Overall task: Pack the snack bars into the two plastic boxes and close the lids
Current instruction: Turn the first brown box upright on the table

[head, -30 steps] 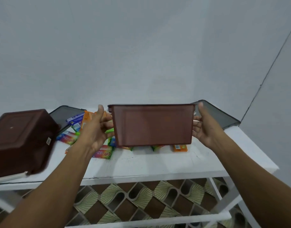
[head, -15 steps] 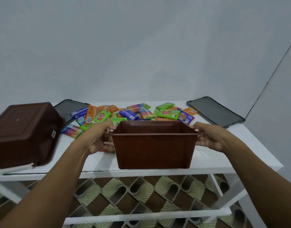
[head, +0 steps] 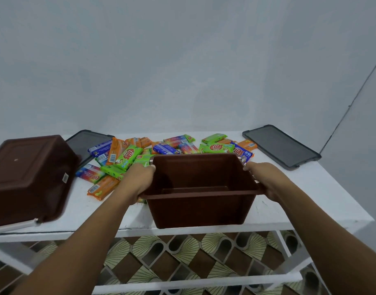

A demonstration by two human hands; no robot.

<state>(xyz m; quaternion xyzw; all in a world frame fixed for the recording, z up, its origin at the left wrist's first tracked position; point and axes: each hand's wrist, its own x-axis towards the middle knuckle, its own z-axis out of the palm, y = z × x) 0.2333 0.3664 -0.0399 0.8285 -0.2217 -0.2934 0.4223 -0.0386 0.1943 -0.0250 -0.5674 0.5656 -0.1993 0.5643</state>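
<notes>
Gripping empty brown box at both rim ends, left hand and right hand curling round lip. Holding it mouth-up at very front edge of white table, snack bars heaped just behind. Risking tipping off edge if let go with base overhanging; likewise overturned second box at left.

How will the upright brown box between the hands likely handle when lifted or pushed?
Probably light: the box is empty inside. Likely stiff: its rim looks straight where the left hand and right hand grip it. Flat-sided, so unlikely to roll.
</notes>
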